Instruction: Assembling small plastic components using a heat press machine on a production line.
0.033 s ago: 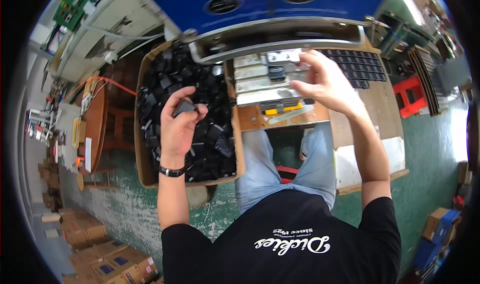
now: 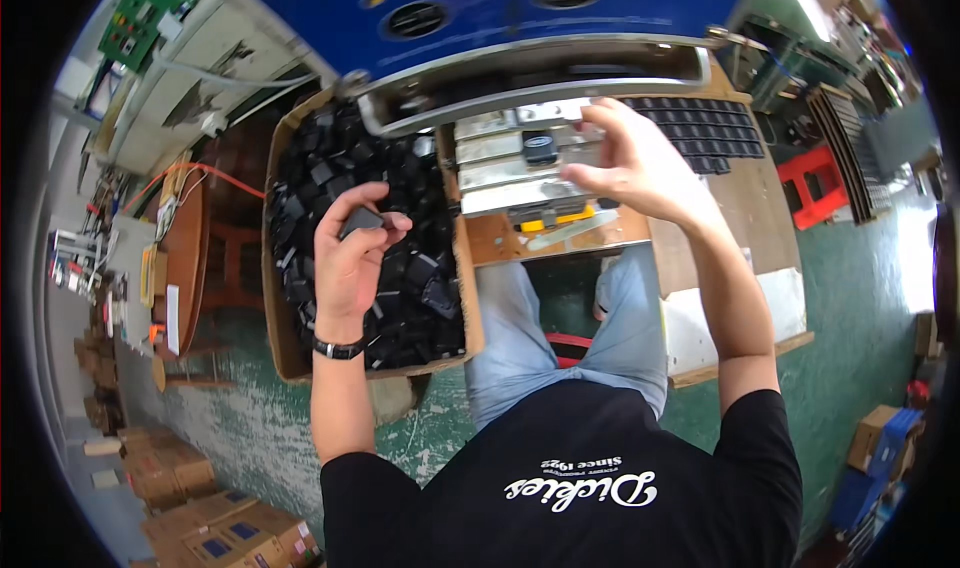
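My left hand (image 2: pixel 350 253) is over the open carton, its fingers closed round a small dark plastic piece (image 2: pixel 362 222). Below it, the carton (image 2: pixel 472 313) is heaped with loose black plastic pieces (image 2: pixel 425 273). My right hand (image 2: pixel 635 163) reaches in beside a silvery metal fixture (image 2: pixel 490 173), thumb and fingers apart with nothing between them. Seated in that fixture is one black piece (image 2: pixel 540 148) with a pale oval mark on top, just left of my right fingertips.
A blue machine (image 2: pixel 500 13) with a metal-framed opening overhangs the fixture. To the right, black pieces (image 2: pixel 695 128) lie in rows on a board. A yellow-and-black tool (image 2: pixel 555 218) rests at the near table edge. A red stool (image 2: pixel 812 188) stands farther right.
The whole scene has shifted slightly to the left in view. Both hands keep nearly the same pose, and the piece stays in my left hand.
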Demonstrator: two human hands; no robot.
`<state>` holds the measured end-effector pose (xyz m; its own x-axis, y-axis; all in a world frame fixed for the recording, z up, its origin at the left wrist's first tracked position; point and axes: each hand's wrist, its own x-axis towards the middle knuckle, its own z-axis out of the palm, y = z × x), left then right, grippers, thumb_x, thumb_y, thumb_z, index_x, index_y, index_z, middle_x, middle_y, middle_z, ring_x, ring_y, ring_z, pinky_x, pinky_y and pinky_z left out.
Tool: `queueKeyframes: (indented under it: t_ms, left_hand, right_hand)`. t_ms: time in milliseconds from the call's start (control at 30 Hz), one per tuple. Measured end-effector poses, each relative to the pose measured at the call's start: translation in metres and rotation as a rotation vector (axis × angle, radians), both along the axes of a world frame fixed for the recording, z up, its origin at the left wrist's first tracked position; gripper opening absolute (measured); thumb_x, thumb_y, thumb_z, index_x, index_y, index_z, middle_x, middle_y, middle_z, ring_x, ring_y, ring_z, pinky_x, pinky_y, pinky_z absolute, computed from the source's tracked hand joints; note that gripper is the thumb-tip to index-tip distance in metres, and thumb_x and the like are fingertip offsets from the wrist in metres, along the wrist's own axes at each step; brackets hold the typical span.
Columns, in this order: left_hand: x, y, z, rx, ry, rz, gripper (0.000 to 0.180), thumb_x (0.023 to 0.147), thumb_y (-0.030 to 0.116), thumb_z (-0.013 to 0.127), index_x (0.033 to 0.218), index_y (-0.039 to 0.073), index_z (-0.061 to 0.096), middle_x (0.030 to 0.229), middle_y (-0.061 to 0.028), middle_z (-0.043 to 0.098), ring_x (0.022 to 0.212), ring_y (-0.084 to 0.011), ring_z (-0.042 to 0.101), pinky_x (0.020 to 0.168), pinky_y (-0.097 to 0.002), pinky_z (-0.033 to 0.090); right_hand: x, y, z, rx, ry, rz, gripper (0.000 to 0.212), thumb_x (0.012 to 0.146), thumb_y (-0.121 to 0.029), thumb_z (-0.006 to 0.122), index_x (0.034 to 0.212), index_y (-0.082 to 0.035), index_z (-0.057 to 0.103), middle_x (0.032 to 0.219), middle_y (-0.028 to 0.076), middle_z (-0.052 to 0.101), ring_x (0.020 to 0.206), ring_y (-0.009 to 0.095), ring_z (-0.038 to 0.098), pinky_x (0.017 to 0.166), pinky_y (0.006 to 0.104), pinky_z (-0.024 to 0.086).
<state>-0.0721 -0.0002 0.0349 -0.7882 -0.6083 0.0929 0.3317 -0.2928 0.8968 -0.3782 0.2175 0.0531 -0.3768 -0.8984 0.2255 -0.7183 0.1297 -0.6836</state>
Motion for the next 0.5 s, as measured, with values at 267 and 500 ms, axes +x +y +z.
queueKeyframes:
  t_ms: [267,500]
  left_hand:
    - [-0.065,0.026,0.013,-0.37,-0.166,0.024,0.033,0.1,-0.002,0.068,0.133,-0.001,0.065,0.116,-0.0133,0.075,0.095,-0.0186,0.072,0.089,-0.0273,0.058]
    - [-0.133,0.039,0.015,-0.68,-0.311,-0.035,0.023,0.099,0.002,0.072,0.121,-0.002,0.072,0.106,-0.0115,0.078,0.086,-0.0146,0.069,0.08,-0.0245,0.055]
  right_hand:
    - [0.003,-0.034,-0.012,-0.102,0.197,0.088,0.05,0.091,-0.024,0.081,0.132,0.002,0.066,0.125,0.019,0.068,0.089,0.025,0.069,0.079,0.041,0.059]
    - [-0.023,0.017,-0.036,-0.473,-0.54,-0.126,0.052,0.091,-0.014,0.085,0.138,-0.002,0.068,0.119,0.012,0.07,0.09,0.016,0.069,0.078,0.0277,0.057]
